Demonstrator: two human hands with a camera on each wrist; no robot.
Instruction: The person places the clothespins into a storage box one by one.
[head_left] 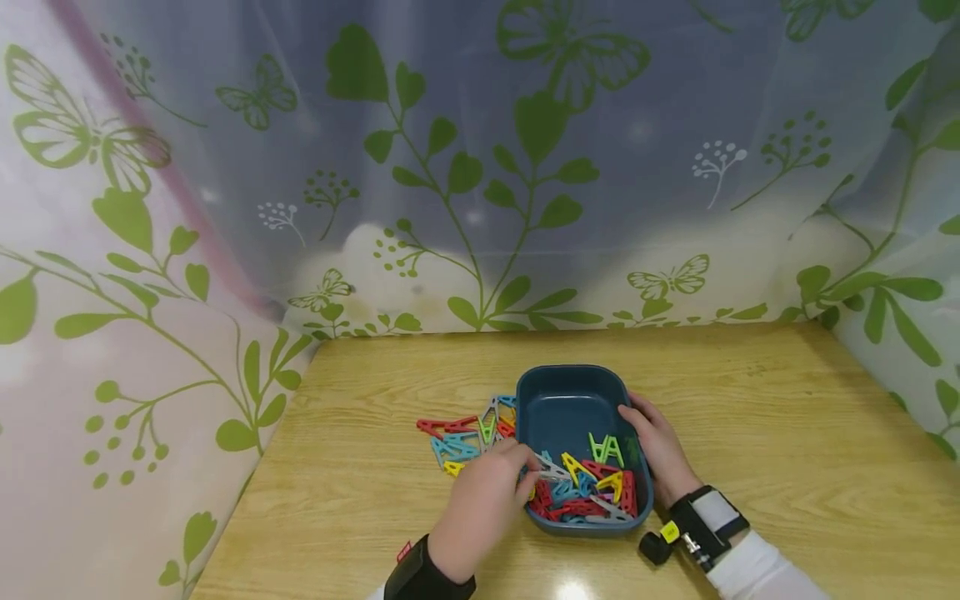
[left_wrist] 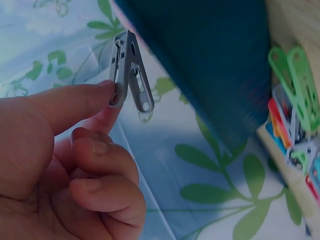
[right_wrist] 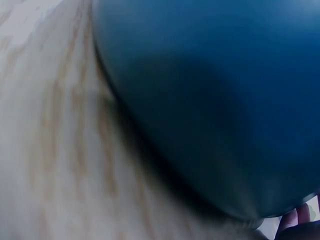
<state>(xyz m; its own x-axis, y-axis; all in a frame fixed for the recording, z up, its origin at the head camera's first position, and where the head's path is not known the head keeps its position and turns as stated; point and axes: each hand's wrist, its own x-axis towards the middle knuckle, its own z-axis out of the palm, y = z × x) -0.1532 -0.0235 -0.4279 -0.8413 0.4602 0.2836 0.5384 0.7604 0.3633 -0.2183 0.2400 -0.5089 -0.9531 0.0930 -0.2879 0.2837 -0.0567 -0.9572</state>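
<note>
A dark blue plastic tub (head_left: 564,421) stands on the table, with a heap of coloured clothespins in its near half. My left hand (head_left: 486,493) is over the tub's left rim and pinches a grey clothespin (left_wrist: 119,70) by its end between thumb and forefinger. The other fingers of that hand are curled in the left wrist view. My right hand (head_left: 662,450) grips the tub's right side, thumb at the rim. Its fingers are mostly hidden by the tub. Inside lie a green clothespin (head_left: 606,448), a yellow clothespin (head_left: 577,468) and several red ones.
More clothespins (head_left: 453,448) lie loose on the wooden table (head_left: 337,500) left of the tub, red, blue, yellow and green. A curtain (head_left: 480,167) with leaf and butterfly prints hangs behind and at both sides.
</note>
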